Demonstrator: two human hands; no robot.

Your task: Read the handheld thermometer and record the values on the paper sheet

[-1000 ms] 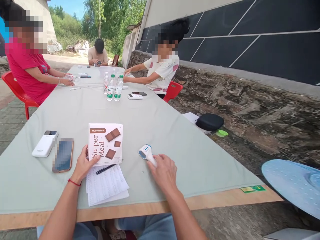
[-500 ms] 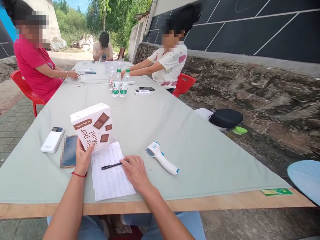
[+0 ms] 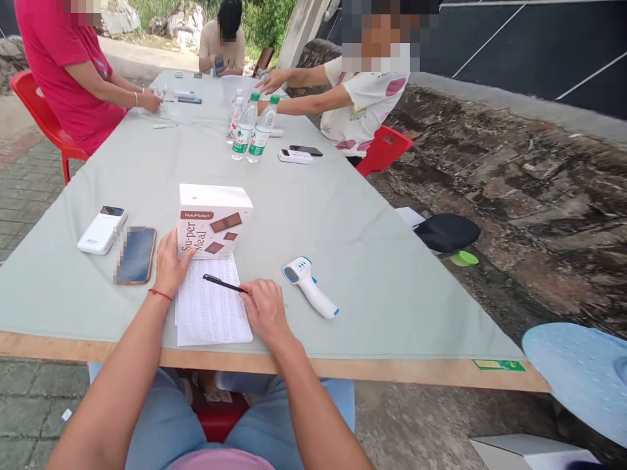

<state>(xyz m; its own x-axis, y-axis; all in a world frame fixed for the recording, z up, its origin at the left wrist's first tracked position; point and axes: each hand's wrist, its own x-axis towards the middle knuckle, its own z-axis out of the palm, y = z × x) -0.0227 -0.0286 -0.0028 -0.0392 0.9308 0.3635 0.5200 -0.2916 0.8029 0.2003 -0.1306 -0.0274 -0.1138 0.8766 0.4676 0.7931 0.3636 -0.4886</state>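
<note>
My left hand [image 3: 171, 266] is closed round the lower left side of a white box [image 3: 208, 222] printed with brown chocolate pieces and the words "Su-per Meal". The box stands upright on the table, at the top end of some printed sheets [image 3: 214, 307]. Pinched in my right hand [image 3: 264, 307] is a black pen [image 3: 223, 282], lying slantwise over the sheets with one end pointing left. A white infrared thermometer [image 3: 309, 287] rests just right of that hand. Left of the box lie a phone [image 3: 136, 254] and a white power bank [image 3: 102, 230].
Water bottles [image 3: 262, 130] with green caps stand mid-table, near another phone [image 3: 306, 150] and a white device. Three people sit round the far part of the table; one at the right reaches over a pale basin [image 3: 238, 88]. A blue stool [image 3: 578, 372] is at the lower right.
The box has gone from tilted to upright, further right. The pen's direction has shifted, its left end now pointing up the sheet. The head view has tipped downward.
</note>
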